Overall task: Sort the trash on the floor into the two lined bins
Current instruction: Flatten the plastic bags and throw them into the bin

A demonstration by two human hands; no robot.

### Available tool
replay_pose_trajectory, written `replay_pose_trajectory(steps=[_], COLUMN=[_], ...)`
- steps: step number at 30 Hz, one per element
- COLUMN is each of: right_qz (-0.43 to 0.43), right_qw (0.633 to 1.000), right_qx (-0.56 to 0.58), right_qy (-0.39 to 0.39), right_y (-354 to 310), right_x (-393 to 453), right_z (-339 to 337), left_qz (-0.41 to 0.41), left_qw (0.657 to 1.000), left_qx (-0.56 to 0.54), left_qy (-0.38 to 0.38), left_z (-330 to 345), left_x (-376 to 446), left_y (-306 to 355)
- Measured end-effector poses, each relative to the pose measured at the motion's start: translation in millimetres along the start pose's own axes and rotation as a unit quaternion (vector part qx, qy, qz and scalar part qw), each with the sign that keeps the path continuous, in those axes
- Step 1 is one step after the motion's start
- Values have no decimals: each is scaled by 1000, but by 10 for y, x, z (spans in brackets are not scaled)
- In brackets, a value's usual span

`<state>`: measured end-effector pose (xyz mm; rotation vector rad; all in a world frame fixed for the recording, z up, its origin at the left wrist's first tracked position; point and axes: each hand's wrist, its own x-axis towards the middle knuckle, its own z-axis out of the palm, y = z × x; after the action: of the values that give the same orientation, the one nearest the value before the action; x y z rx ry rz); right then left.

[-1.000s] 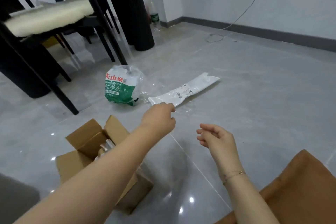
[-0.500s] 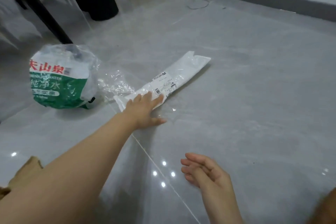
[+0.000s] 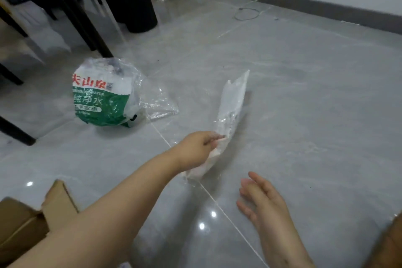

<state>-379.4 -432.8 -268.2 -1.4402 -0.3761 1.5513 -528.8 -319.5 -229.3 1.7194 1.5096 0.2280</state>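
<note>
Got my left hand (image 3: 199, 148) pinched on the lower part of the white plastic bag (image 3: 231, 106), thumb and fingers closed on it, so the bag stands up off the floor (image 3: 304, 93) with its far end flopping loose. My right hand (image 3: 264, 200) is just hanging near the floor with relaxed fingers, holding nothing.

Main worry: this plastic is thin and slick, and I'm only holding a small bit of it, so it could slide out if I swing it too fast. I can't see either bin from here, so picking the wrong one is possible too.

The green and white water wrap (image 3: 102, 95) sits well to the left with a clear scrap of film (image 3: 162, 104) beside it. A cardboard box (image 3: 28, 222) sits under my left arm, and I might clip it pulling back.
</note>
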Motion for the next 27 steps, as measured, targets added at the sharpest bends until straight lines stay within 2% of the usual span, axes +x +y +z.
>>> replay_pose_trajectory(steps=[2, 4, 6, 9, 11, 15, 19, 21, 22, 24, 27], right_qz=[4, -3, -12, -34, -27, -16, -71, -88, -90, -91, -98], right_qw=[999, 996, 995, 997, 998, 994, 996, 996, 996, 995, 993], right_qx=[14, 42, 42, 16, 30, 89, 55, 20, 9, -28, -65], right_qy=[-44, -85, -94, -64, -55, -58, -20, -10, -12, -25, -29], right_y=[-74, -143, -178, -189, -174, -152, -77, -10, 22, 88, 168], right_x=[-119, -254, -314, -386, -391, -386, -364, -321, -295, -229, -150], right_z=[28, 37, 55, 43, 19, -5, 52, 72, 81, 103, 113], left_qz=[-10, -3, 4, -10, -36, -92, -121, -105, -96, -60, -9], left_qw=[979, 945, 927, 902, 899, 949, 969, 976, 973, 945, 893], left_qx=[-200, -325, -374, -432, -437, -302, -158, -27, 73, 257, 418], left_qy=[-24, -35, -25, -1, 14, 24, 145, 188, 195, 191, 169], left_z=[16, 58, 106, 221, 265, 59, -437, -647, -729, -887, -998], left_x=[-277, -526, -679, -837, -887, -848, -477, -227, -103, 138, 451], left_y=[102, 145, 147, 171, 165, 114, -102, -266, -361, -553, -810])
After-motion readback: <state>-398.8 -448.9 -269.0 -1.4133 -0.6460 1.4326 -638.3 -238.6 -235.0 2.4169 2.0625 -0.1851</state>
